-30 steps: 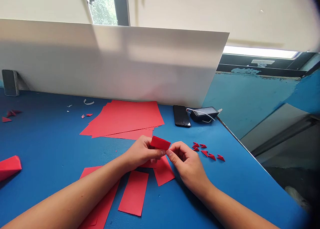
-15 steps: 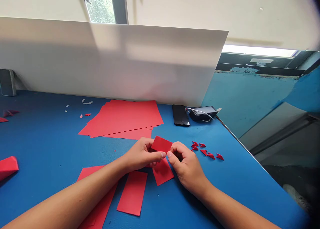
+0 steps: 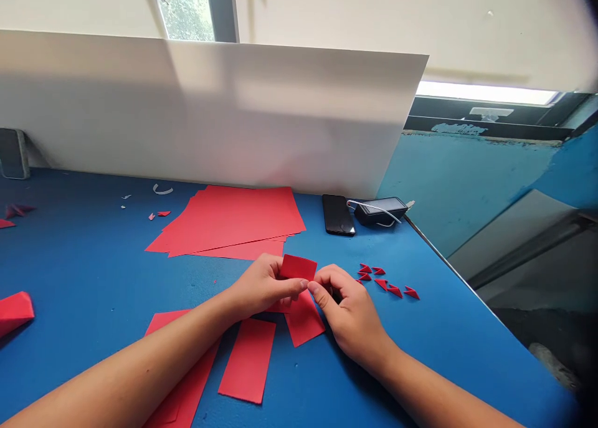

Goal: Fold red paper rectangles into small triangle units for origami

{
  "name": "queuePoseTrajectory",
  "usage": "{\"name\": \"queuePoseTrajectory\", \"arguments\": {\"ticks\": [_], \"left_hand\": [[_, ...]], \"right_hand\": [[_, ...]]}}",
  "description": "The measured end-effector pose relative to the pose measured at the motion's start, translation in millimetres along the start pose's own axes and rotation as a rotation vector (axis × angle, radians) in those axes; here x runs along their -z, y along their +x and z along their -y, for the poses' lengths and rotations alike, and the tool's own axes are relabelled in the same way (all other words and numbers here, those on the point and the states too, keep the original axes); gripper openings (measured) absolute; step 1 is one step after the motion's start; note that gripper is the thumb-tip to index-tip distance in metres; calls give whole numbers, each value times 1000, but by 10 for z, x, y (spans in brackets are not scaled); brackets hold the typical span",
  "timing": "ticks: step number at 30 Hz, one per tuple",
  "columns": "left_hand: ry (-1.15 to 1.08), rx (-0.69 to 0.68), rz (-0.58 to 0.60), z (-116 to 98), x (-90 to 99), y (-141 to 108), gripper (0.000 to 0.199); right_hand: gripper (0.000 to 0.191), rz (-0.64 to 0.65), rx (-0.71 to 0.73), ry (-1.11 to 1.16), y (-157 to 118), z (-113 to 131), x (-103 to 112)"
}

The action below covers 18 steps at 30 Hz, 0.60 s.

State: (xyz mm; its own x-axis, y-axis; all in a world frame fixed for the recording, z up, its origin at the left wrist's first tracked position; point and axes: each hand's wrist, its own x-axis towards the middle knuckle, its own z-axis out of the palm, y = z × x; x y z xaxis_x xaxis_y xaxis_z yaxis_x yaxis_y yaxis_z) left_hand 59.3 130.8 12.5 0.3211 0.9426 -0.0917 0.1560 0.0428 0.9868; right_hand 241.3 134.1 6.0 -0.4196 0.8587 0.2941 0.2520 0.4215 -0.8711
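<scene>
A blue worktable (image 3: pixel 93 260) holds a stack of red paper sheets (image 3: pixel 233 219); just in front of it, the left hand (image 3: pixel 264 286) and right hand (image 3: pixel 348 313) pinch a folded red paper piece (image 3: pixel 298 267) at its lower edge, which seems light, thin and easily creased, best held by the edges

Daylight came from the window (image 3: pixel 184 10) at far left, casting soft shadows on the white panel (image 3: pixel 210 116) and beside the right hand (image 3: pixel 352 316). The far-right corner darkened and blurred.

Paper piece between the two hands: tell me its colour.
The paper piece is plain red, shown best in the head view.
</scene>
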Motion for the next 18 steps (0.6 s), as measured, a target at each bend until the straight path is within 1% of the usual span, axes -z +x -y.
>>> {"name": "queuePoseTrajectory", "arguments": {"ticks": [9,13,18], "left_hand": [[-44,11,13,-20,7,-13,31],[-91,15,38,-25,-3,-9,30],[-138,34,32,-15,-15,-11,26]], "right_hand": [[23,56,-36,32,-10,6,8],[23,55,-23,45,-25,-8,7],[22,75,-10,47,-30,-7,10]]}}
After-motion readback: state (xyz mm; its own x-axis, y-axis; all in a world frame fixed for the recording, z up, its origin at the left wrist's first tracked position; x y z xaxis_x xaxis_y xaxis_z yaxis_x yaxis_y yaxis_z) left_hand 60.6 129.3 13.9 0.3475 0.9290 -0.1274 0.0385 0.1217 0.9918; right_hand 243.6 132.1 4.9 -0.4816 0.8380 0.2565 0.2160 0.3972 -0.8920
